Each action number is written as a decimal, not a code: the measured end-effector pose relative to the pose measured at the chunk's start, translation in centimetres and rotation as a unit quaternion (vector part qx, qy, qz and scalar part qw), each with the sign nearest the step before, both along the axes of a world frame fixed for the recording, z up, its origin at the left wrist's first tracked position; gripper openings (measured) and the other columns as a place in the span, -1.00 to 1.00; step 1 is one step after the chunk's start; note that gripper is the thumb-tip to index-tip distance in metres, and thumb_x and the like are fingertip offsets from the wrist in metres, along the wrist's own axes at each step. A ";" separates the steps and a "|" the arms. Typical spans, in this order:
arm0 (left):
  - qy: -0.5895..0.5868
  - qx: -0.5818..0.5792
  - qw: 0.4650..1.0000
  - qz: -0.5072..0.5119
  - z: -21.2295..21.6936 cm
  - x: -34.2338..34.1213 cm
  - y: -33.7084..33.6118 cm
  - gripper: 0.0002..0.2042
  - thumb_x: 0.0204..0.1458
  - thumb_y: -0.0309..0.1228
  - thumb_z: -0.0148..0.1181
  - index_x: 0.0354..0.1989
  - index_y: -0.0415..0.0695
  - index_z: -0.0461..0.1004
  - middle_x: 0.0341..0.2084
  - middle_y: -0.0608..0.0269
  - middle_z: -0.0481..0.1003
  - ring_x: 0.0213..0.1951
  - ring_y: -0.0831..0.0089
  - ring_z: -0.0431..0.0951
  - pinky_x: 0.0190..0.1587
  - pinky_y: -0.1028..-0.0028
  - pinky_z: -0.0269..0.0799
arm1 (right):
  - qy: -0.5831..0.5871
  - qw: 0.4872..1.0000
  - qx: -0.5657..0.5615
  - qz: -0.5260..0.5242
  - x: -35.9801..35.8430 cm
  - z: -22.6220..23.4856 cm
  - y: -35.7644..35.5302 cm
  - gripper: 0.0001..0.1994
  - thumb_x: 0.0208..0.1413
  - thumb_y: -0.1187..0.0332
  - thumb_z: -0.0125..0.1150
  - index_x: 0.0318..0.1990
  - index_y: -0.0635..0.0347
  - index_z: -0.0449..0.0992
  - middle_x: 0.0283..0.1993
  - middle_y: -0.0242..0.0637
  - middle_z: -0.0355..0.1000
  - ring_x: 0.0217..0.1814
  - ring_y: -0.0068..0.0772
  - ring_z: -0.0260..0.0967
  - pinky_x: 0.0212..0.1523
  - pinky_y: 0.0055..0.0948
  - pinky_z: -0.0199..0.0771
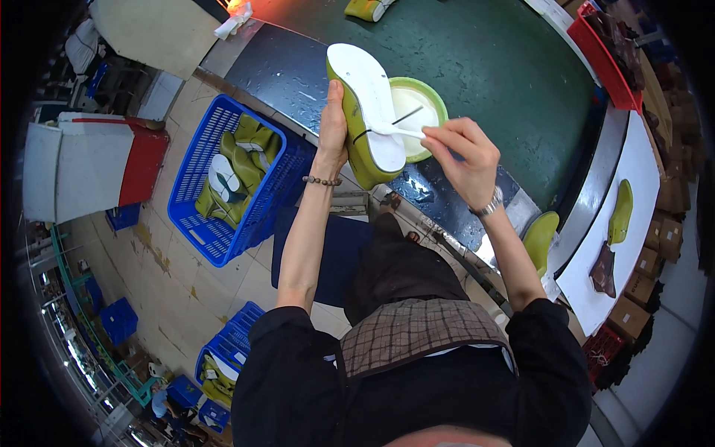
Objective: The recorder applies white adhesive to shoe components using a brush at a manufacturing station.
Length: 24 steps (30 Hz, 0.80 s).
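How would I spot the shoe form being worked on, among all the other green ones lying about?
Start at the dark green worktable and find the round green bowl near its front edge. Just left of the bowl, the left hand holds up a yellow-green shoe form. Unlike those in the blue basket, its white sole faces up, and the right hand lays a thin brush on it.

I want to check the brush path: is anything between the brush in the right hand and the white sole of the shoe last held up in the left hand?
Nothing visible. The right hand holds the brush, whose tip already lies on the white sole of the yellow-green shoe last gripped by the left hand. The green bowl sits behind, beside them.
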<state>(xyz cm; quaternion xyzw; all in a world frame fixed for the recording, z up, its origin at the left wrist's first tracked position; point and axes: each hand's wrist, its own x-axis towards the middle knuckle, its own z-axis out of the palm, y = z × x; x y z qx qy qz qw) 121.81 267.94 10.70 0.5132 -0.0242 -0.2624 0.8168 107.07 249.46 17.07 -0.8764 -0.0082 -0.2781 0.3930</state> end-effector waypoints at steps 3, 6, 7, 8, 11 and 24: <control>0.000 -0.028 0.999 0.016 0.3 -0.1 -0.2 -0.30 0.37 0.22 -0.28 0.25 -0.24 0.32 -0.01 0.08 0.54 -0.02 0.42 0.61 0.03 0.41 0.58 | -0.022 0.998 -0.061 0.007 -1.1 0.1 0.2 -0.82 -0.07 0.45 0.53 -0.25 0.11 0.74 -0.34 -0.35 0.54 -0.35 -0.42 0.52 -0.38 -0.48 0.48; 0.013 -0.040 0.999 0.010 0.0 0.1 0.2 -0.30 0.36 0.22 -0.28 0.27 -0.22 0.31 0.00 0.10 0.54 -0.01 0.42 0.61 0.04 0.40 0.58 | 0.026 0.998 0.033 0.052 -3.1 -0.2 -0.4 -0.80 -0.08 0.47 0.55 -0.24 0.13 0.74 -0.32 -0.32 0.56 -0.34 -0.45 0.52 -0.37 -0.50 0.49; 0.019 -0.043 0.999 0.009 0.0 0.0 0.1 -0.30 0.36 0.23 -0.28 0.27 -0.22 0.31 0.00 0.10 0.55 -0.01 0.42 0.61 0.04 0.40 0.59 | 0.025 0.998 0.032 0.052 -3.2 -0.4 -1.0 -0.80 -0.08 0.47 0.55 -0.24 0.13 0.74 -0.32 -0.32 0.56 -0.34 -0.45 0.52 -0.37 -0.50 0.49; 0.018 -0.044 0.999 0.009 0.0 0.0 -0.1 -0.30 0.36 0.23 -0.28 0.27 -0.22 0.31 0.00 0.10 0.55 -0.01 0.42 0.61 0.04 0.40 0.59 | 0.036 0.998 0.037 0.044 -3.0 -0.6 -1.4 -0.81 -0.07 0.47 0.54 -0.24 0.14 0.74 -0.32 -0.32 0.56 -0.34 -0.47 0.52 -0.37 -0.50 0.49; 0.032 -0.063 0.997 -0.015 -0.1 -0.3 -1.0 -0.29 0.36 0.23 -0.28 0.28 -0.21 0.30 0.02 0.10 0.54 0.00 0.41 0.61 0.02 0.38 0.60 | 0.054 0.998 0.028 -0.002 -1.7 -0.3 -1.6 -0.81 -0.06 0.46 0.53 -0.23 0.14 0.74 -0.32 -0.34 0.56 -0.34 -0.46 0.52 -0.37 -0.49 0.50; 0.075 -0.126 0.987 -0.072 -0.2 -1.0 -3.5 -0.28 0.34 0.26 -0.27 0.33 -0.14 0.31 0.07 0.18 0.55 0.01 0.40 0.62 0.03 0.35 0.62 | -0.017 1.000 0.019 -0.003 -2.8 -0.5 -3.0 -0.79 -0.06 0.52 0.52 -0.20 0.19 0.73 -0.32 -0.32 0.53 -0.36 -0.47 0.48 -0.40 -0.50 0.45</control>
